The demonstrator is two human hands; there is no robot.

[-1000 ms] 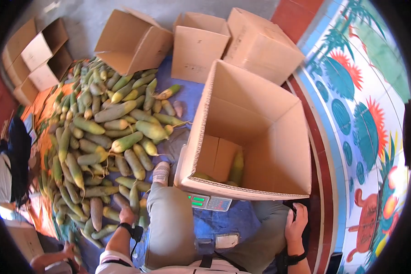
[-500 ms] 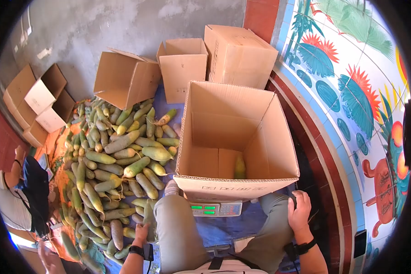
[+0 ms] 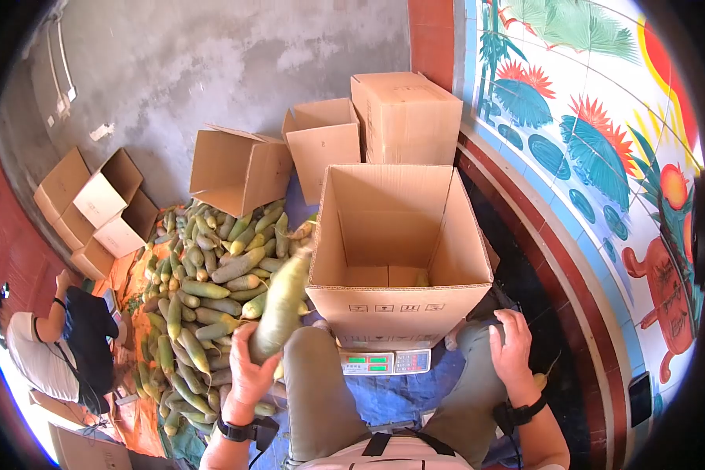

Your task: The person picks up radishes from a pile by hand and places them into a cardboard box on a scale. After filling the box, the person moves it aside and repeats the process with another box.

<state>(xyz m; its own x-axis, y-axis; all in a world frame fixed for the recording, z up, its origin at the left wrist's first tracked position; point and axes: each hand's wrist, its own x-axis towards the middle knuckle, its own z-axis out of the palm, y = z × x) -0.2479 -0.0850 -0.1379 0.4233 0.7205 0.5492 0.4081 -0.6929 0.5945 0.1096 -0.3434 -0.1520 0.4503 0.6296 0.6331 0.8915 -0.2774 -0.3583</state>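
Observation:
A large green radish, slightly blurred, is gripped near its lower end by my left hand. It is raised beside my left knee, close to the left side of the open cardboard box. Just a sliver of another radish shows inside that box, mostly hidden by the front wall. Under the box is a digital scale with green displays lit. My right hand rests over my right knee, fingers loosely curled and apart, holding nothing.
A heap of green radishes covers the floor at left. More open cartons stand by the wall, beside a closed-looking carton. Another person sits at far left. A tiled, painted wall bounds the right side.
My left hand has lifted the radish from beside my left leg up toward the box. The view has tilted upward and shifted. My right hand stays at my knee.

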